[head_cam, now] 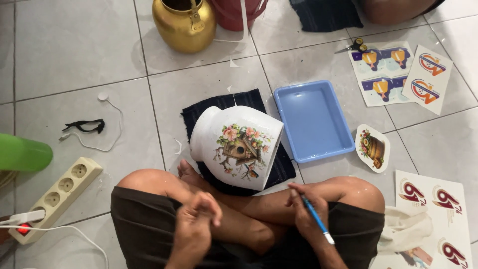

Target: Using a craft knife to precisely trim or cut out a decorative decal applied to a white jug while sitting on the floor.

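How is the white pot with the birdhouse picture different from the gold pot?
The white pot lies tipped on its side on a dark cloth; the gold pot stands upright on the bare tiles. The white pot carries a birdhouse-and-flowers picture; the gold pot looks plain and shiny. The white pot is close to the person's knees; the gold pot is farther off. Both are rounded.

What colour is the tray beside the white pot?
Light blue tray, seen in the head view.

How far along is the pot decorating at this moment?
Done: a birdhouse picture already sits on the white pot, which lies on a dark cloth. In hand: the right hand holds a blue-handled tool; the left hand is empty. Left: a cut-out sticker waits beside the blue tray.
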